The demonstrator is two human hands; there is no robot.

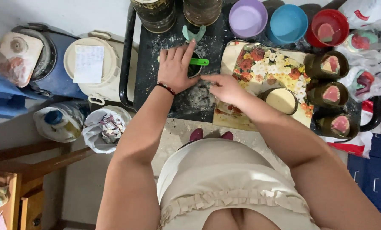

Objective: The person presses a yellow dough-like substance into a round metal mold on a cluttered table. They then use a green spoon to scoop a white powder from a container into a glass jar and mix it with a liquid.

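My left hand (pixel 178 67) rests over a small dark cup (pixel 194 68) with a green handle (pixel 199 61) on the black, powder-dusted table (pixel 156 55). The fingers cover most of the cup's rim. My right hand (pixel 225 87) lies just right of it, with fingers pinched together and pointing toward the cup at the edge of a floral board (pixel 258 64). What the right fingers pinch is too small to make out. A green-grey two-pronged mould (pixel 194 33) lies just beyond my left fingertips.
A dark cup of cream mixture (pixel 281 100) sits on the floral board. Three dark cups with pink fillings (pixel 331 93) stand at the right. Purple (pixel 247 18), blue (pixel 288 23) and red (pixel 329 27) bowls line the back. White bucket (pixel 92 68) and bags stand on the floor at left.
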